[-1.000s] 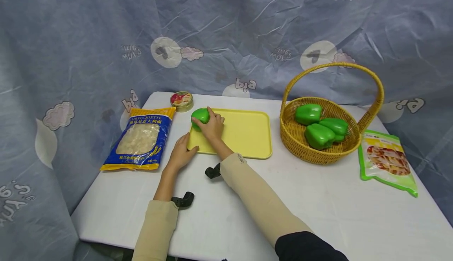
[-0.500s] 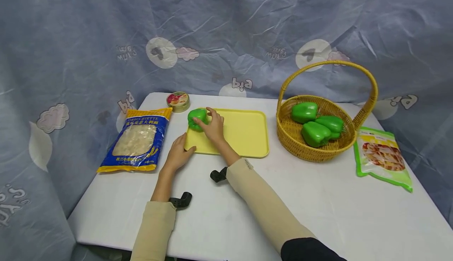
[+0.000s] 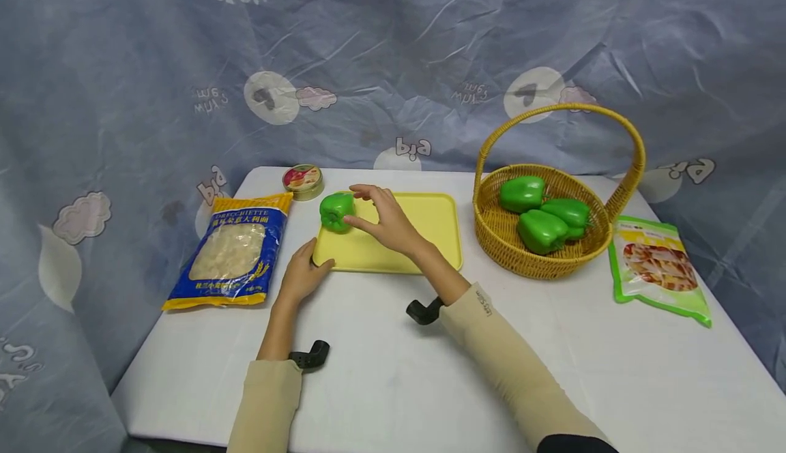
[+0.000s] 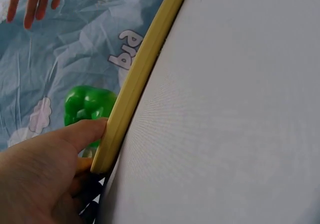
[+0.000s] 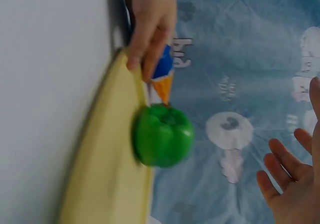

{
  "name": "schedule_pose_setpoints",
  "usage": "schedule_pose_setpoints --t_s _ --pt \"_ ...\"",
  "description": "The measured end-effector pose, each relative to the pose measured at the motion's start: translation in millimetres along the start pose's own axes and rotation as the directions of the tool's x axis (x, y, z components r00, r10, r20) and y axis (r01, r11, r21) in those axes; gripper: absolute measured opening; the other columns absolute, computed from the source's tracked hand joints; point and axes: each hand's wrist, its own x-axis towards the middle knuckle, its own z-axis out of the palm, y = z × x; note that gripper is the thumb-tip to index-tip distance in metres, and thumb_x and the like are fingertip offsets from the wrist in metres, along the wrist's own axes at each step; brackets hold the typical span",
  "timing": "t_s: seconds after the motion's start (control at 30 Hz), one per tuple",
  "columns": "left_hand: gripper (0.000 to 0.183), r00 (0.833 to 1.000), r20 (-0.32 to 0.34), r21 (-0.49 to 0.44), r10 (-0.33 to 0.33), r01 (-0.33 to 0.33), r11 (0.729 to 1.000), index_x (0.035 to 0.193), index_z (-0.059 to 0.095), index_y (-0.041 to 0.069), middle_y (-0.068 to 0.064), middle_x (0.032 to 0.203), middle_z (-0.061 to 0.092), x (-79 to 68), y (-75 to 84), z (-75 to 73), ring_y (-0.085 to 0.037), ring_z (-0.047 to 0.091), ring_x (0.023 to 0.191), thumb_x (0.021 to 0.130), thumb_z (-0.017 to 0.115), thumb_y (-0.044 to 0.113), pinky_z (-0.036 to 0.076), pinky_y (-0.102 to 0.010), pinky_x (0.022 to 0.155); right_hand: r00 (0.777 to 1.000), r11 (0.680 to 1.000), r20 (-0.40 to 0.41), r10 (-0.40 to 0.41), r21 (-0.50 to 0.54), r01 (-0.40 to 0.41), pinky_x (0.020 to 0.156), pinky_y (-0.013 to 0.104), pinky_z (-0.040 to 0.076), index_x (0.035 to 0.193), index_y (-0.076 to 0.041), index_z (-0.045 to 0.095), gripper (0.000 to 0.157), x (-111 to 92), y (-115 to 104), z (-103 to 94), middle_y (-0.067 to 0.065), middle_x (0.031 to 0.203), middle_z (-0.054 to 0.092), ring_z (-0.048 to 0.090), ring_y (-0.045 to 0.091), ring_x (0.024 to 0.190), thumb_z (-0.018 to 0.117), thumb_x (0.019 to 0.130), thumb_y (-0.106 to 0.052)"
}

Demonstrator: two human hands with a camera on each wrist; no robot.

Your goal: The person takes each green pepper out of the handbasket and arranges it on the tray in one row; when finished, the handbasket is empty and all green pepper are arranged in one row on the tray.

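A green bell pepper (image 3: 335,211) sits on the left end of the yellow tray (image 3: 399,248). My left hand (image 3: 303,274) grips the tray's near left corner; in the left wrist view its thumb lies on the yellow rim (image 4: 131,93) with fingers below. Right of the pepper, my right hand (image 3: 387,220) hovers over the tray, thumb and fingers spread, holding nothing. The right wrist view shows the pepper (image 5: 164,135) standing free of that hand (image 5: 295,179).
A wicker basket (image 3: 491,248) with several green bell peppers stands on the right, a green-edged food bag (image 3: 660,269) beside it. Left of the tray lie a blue orecchiette bag (image 3: 230,252) and, farther back, a round tin (image 3: 303,181). A printed curtain (image 3: 368,50) hangs behind the table.
My right hand has let go of the bell pepper and drawn back to the right, its fingers spreading. The left hand has stayed at the tray's corner. The head view has shifted slightly.
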Motion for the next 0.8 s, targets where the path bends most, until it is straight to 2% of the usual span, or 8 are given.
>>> schedule_pose_setpoints --t_s 0.13,0.33,0.43,0.57,0.67,0.8 --pt "0.073 0.998 -0.008 -0.03 -0.056 0.055 0.998 0.142 0.028 -0.003 -0.022 0.144 0.031 -3.8 4.5 -0.5 -0.036 0.026 0.133 0.088 0.06 0.032 0.021 -0.046 0.11 0.997 0.997 0.037 -0.06 -0.039 0.062 0.094 0.035 0.038 0.133 -0.011 0.044 0.056 -19 -13 -41.6 0.004 0.129 0.049 0.044 0.021 0.114 0.064 0.087 -0.034" --pt "0.071 0.998 -0.019 -0.051 -0.065 0.064 0.997 0.143 0.027 -0.002 -0.021 0.144 0.03 -3.1 4.7 1.7 -0.035 0.025 0.133 0.089 0.06 0.03 0.02 -0.044 0.11 0.996 0.991 -0.024 -0.089 -0.105 0.086 0.092 0.041 0.04 0.128 -0.008 0.049 0.05 -53 -15 -99.3 0.005 0.124 0.053 0.045 0.02 0.111 0.064 0.087 -0.032" --pt "0.069 0.996 -0.044 -0.053 -0.075 0.073 0.996 0.142 0.029 -0.002 -0.021 0.143 0.032 -3.8 4.6 2.1 -0.035 0.027 0.133 0.089 0.059 0.03 0.021 -0.044 0.11 0.996 0.992 -0.066 -0.059 -0.118 0.051 0.091 0.04 0.041 0.124 -0.007 0.054 0.042 -70 -11 -124.7 0.005 0.12 0.056 0.047 0.021 0.108 0.066 0.086 -0.023" --pt "0.066 0.99 -0.081 -0.06 -0.114 0.109 0.992 0.141 0.033 -0.001 -0.021 0.141 0.036 -7.7 5.2 2.4 -0.035 0.03 0.131 0.089 0.059 0.029 0.024 -0.044 0.109 0.99 0.994 -0.143 0.009 -0.105 -0.024 0.087 0.03 0.043 0.118 -0.003 0.058 0.032 -90 -4 -153.6 0.008 0.113 0.06 0.053 0.024 0.102 0.064 0.087 -0.009" --pt "0.063 0.988 -0.091 -0.067 -0.126 0.12 0.991 0.141 0.033 -0.001 -0.021 0.141 0.037 -11.5 5.8 3.8 -0.034 0.031 0.131 0.09 0.058 0.027 0.024 -0.043 0.109 0.976 0.992 -0.214 0.043 -0.105 -0.066 0.085 0.022 0.043 0.117 0.004 0.057 0.031 -102 -5 -173.1 0.017 0.11 0.061 0.054 0.029 0.099 0.061 0.087 0.0" --pt "0.062 0.988 -0.093 -0.079 -0.124 0.117 0.99 0.141 0.033 -0.002 -0.022 0.141 0.036 -16.7 8.3 7.0 -0.034 0.031 0.131 0.09 0.056 0.025 0.024 -0.042 0.109 0.949 0.982 -0.3 0.096 -0.126 -0.139 0.084 0.018 0.04 0.121 0.009 0.052 0.035 -117 -12 -197.0 0.024 0.115 0.056 0.053 0.021 0.1 0.06 0.087 0.001"
